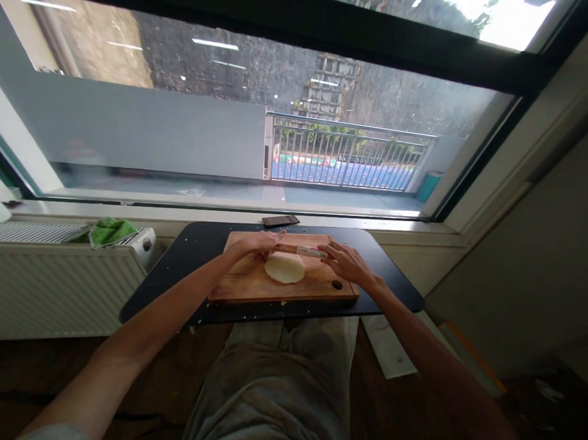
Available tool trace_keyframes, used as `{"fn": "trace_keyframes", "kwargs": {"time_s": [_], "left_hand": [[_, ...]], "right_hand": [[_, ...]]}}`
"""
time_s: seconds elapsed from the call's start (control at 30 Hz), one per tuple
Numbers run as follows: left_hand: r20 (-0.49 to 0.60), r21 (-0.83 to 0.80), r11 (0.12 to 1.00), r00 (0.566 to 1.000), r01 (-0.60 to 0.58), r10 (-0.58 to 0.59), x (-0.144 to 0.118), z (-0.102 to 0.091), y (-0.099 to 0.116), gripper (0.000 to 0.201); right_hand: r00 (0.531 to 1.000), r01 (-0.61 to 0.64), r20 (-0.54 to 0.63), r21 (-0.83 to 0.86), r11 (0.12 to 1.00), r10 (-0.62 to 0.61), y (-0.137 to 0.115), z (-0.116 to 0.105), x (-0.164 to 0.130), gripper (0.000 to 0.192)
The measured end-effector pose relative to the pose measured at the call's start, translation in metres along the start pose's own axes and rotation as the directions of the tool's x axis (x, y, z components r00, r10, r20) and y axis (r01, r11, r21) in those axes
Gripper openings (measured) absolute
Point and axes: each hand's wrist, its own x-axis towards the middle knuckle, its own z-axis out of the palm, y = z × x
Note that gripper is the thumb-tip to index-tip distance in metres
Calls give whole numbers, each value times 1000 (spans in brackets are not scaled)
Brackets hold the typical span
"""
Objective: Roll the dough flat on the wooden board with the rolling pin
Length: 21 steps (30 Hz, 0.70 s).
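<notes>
Head view: at frame centre we press our left hand (259,242) and right hand (347,262) flat, fingers spread, on the ends of a rolling pin (299,250); it lies at the far edge of a pale dough disc (284,267) on a wooden board (250,284); the board rests on a black surface (181,266); a green cloth (110,230) sits left on the radiator (46,278).
</notes>
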Motion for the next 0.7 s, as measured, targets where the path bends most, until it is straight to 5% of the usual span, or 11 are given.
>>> {"fn": "trace_keyframes", "kwargs": {"time_s": [0.17,0.33,0.5,0.7], "left_hand": [[-14,-25,997,997,77,-77,-11,-3,-7,82],[-183,152,988,983,39,-11,-21,-6,-20,64],[-228,228,971,966,-70,123,-31,11,-21,39],[-309,251,968,945,-31,110,-42,29,-13,38]], "right_hand": [[1000,24,11,44,999,-25,-26,-1,8,44],[996,84,-6,104,991,-84,-56,2,20,42],[995,101,-4,96,990,-101,-65,1,17,33],[995,-90,-42,-9,996,89,-64,14,17,40]]}}
